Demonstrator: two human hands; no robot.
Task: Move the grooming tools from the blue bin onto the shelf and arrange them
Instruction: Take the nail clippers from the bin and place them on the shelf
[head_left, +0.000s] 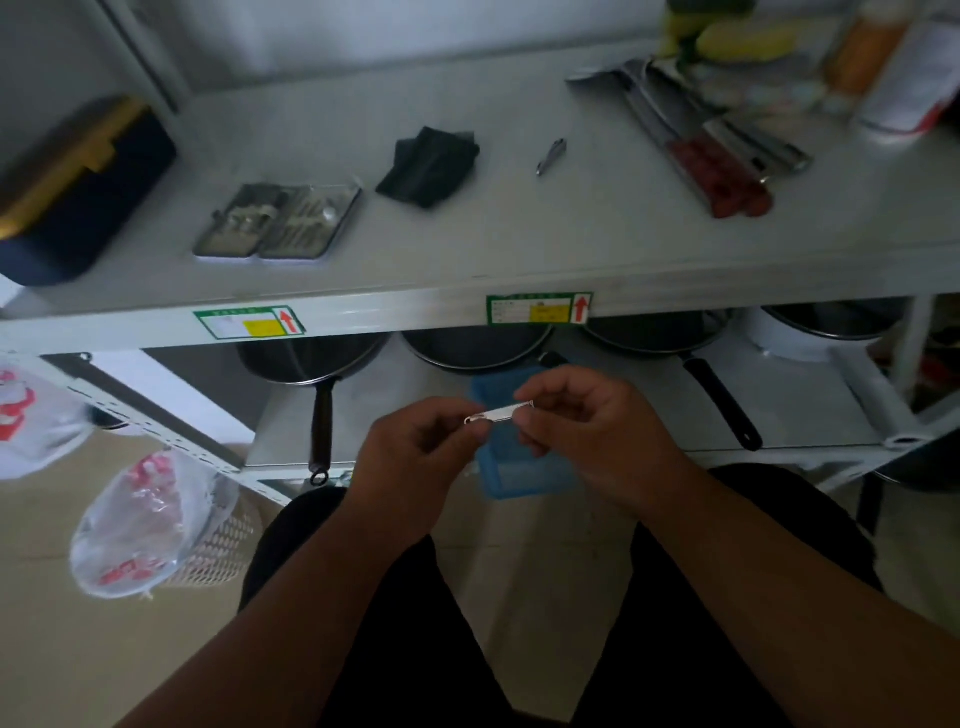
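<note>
A slim, silvery nail clipper (497, 414) spanned the gap between the left hand (415, 457) and right hand (587, 431), both pinching its ends.

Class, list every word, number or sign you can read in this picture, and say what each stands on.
Left sticker on the shelf edge: red up arrow; print too blurred to read.
Right sticker: red up arrow; print too small to read.
Plastic bags: red print, blurred, unreadable.
White container: nothing legible.
</note>
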